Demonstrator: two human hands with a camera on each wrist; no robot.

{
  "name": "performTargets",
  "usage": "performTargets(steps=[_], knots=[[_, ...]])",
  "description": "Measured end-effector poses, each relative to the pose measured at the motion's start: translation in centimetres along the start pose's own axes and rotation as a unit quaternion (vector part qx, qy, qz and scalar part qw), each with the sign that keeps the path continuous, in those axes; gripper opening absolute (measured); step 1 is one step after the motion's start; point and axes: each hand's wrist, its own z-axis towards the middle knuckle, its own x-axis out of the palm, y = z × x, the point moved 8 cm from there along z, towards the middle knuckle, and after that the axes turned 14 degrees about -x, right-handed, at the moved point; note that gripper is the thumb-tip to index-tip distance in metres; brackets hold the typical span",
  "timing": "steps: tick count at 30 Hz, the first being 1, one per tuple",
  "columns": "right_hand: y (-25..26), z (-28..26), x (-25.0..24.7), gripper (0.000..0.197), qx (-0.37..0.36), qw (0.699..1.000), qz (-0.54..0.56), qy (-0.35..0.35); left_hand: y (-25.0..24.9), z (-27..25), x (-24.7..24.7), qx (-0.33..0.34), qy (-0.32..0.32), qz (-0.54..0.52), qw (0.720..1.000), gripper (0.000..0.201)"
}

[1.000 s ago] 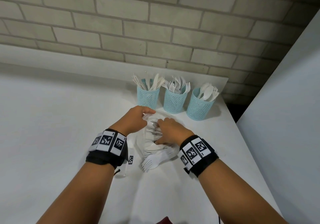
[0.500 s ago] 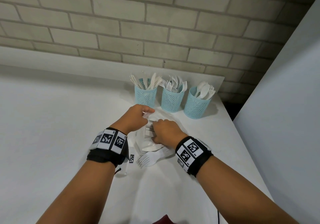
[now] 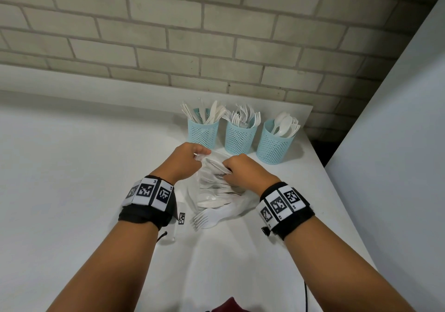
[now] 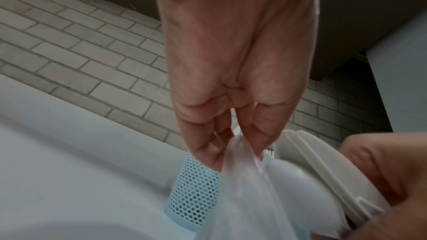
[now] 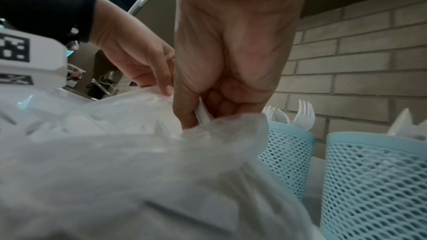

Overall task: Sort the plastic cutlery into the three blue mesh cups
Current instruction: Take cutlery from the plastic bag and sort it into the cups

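Observation:
Three blue mesh cups stand in a row at the back of the white table: the left cup (image 3: 203, 131) with knives, the middle cup (image 3: 240, 136) with forks, the right cup (image 3: 274, 146) with spoons. In front of them lies a clear plastic bag (image 3: 218, 194) of white cutlery, with forks (image 3: 208, 217) sticking out at its near end. My left hand (image 3: 199, 157) pinches the bag's far edge (image 4: 240, 154). My right hand (image 3: 226, 169) grips a few white cutlery pieces (image 5: 202, 113) at the bag's mouth; which kind they are I cannot tell.
A small white tag with a black marker (image 3: 181, 218) lies left of the bag. The table's right edge (image 3: 337, 191) meets a pale panel (image 3: 397, 143). A brick wall (image 3: 216, 46) rises behind the cups. A dark red item (image 3: 228, 305) shows at the bottom edge.
My right hand has moved from deep in the bag up toward its far mouth, drawing cutlery pieces with it. My left hand keeps its pinch on the bag's edge.

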Motion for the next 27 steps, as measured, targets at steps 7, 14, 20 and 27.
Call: performTargets(steps=[7,14,20,27], knots=[[0.8,0.2,1.8,0.014,-0.009,0.999,0.013,0.028,-0.2,0.0,0.0,-0.005,0.001,-0.001,1.0,0.041],[-0.1,0.3,1.9,0.036,-0.003,0.999,0.055,0.003,0.1,-0.1,-0.3,-0.023,0.005,-0.014,1.0,0.044],[-1.6,-0.7,-1.2,0.014,0.018,0.977,0.198,-0.081,0.4,0.4,-0.4,-0.032,-0.004,-0.02,0.999,0.042],[-3.7,-0.9,-3.4,0.009,0.033,0.884,0.425,-0.189,-1.8,-0.1,-0.6,0.007,-0.031,0.012,0.999,0.039]])
